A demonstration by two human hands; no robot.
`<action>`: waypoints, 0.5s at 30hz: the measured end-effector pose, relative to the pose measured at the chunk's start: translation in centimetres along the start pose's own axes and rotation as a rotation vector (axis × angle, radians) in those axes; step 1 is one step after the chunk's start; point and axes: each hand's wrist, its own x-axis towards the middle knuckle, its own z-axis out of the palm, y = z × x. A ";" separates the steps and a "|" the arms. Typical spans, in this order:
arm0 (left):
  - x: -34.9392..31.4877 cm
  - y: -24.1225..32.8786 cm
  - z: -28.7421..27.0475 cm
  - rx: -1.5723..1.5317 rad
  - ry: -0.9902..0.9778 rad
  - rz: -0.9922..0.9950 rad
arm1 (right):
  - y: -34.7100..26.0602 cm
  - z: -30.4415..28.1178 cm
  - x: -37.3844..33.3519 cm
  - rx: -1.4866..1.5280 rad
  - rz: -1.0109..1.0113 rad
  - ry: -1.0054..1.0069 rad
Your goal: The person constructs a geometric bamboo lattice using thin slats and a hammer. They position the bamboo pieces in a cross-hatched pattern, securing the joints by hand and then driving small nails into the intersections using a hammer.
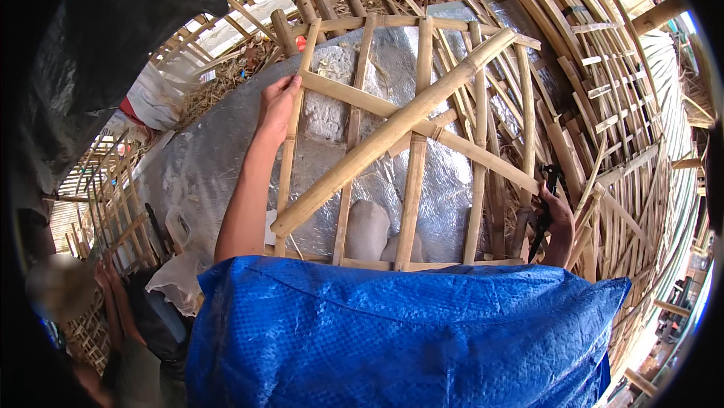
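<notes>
A bamboo frame [415,174] of several uprights between a top and a bottom rail stands in front of me. A flat bamboo slat [483,156] slants across it, passing beneath a thicker bamboo pole [377,140] that lies diagonally the other way. My left hand [279,110] pinches the slat's upper left end against an upright. At the slat's lower right end is my right hand [556,216], its fingers closed around a black hand tool [552,179]. The tool's exact kind is partly hidden by the hand.
A blue tarp [400,325] covers my lap. Beneath the frame lies a silvery sheet [204,170] with a crumbly whitish block [332,99]. Bamboo strips [603,99] are stacked along the right. Short bamboo poles [324,8] lie at the far side. Another person's arms [117,299] show at lower left.
</notes>
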 end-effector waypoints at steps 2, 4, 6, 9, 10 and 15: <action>0.1 -0.3 -0.1 -0.067 -0.007 -0.034 | 0.1 -0.3 0.2 -0.024 0.010 -0.004; -0.1 0.1 0.4 -0.031 0.014 -0.030 | -0.2 0.3 -0.2 -0.043 0.011 0.005; -0.4 0.9 1.4 0.000 0.027 -0.024 | -0.3 0.0 -0.8 -0.060 0.009 0.023; -0.9 2.1 1.4 0.011 0.143 -0.081 | -0.2 0.7 0.3 -0.187 0.057 0.006; -0.2 1.8 1.0 0.100 0.147 -0.115 | -0.2 1.1 0.2 -0.190 0.031 0.004; 1.5 1.9 1.6 0.275 0.097 -0.005 | -0.9 1.3 -1.0 -0.230 -0.030 -0.027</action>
